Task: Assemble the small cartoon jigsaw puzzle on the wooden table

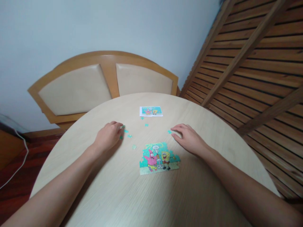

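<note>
A partly assembled cartoon jigsaw puzzle (159, 158) lies on the round pale wooden table (118, 189). Several loose teal pieces (129, 136) are scattered just beyond it. My left hand (109, 135) rests palm down with its fingers curled over pieces at its tips. My right hand (188, 138) lies flat with fingers stretched toward a teal piece (169, 131) that its fingertips touch. A small reference picture card (151, 111) sits farther back on the table.
Two wooden chairs with beige padded backs (104, 85) stand against the far table edge, before a pale blue wall. A slatted wooden panel (255, 63) runs along the right. A white cable (21, 157) lies on the red floor at left.
</note>
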A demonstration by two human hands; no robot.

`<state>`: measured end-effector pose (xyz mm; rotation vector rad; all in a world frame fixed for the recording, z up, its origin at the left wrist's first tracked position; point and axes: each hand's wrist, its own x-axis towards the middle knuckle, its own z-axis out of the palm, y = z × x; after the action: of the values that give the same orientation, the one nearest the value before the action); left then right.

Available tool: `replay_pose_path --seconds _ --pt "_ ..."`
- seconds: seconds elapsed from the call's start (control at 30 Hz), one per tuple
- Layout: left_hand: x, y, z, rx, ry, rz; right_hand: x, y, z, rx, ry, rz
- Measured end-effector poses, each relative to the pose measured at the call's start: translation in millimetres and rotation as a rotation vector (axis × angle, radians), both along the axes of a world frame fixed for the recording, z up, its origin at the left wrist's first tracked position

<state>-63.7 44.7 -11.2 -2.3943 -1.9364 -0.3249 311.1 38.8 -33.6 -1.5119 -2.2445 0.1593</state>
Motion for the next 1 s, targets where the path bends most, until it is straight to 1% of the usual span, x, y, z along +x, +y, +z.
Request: replay_pose_path --seconds 0.07,0.17,0.33,0.47,0.6,0.7,1.0 --pt "-5 6 -4.5 -0.003 -0.012 0.020 -1 -1 -0.1 -0.005 0.000 0.025" --pt "-10 11 -8.6 0.001 -0.044 0.000 -1 0 0.4 -0.006 0.010 0.050" --pt "-7 16 -12.1 0.053 -0.088 -0.017 -1 0 1.0 0.002 0.024 0.066" --pt "-7 23 -14.5 0.024 -0.165 -0.024 -3 -1 1.3 -0.004 0.028 0.057" --pt "-10 30 -15.9 0.001 -0.193 -0.035 -3 -1 0.9 -0.012 0.033 0.057" --pt "-11 31 -16.4 -0.003 -0.203 -0.041 -3 -2 0.4 -0.011 0.032 0.051" --pt "-15 32 -21.3 0.010 -0.249 -0.004 -8 -4 3.1 -0.005 0.034 0.053"
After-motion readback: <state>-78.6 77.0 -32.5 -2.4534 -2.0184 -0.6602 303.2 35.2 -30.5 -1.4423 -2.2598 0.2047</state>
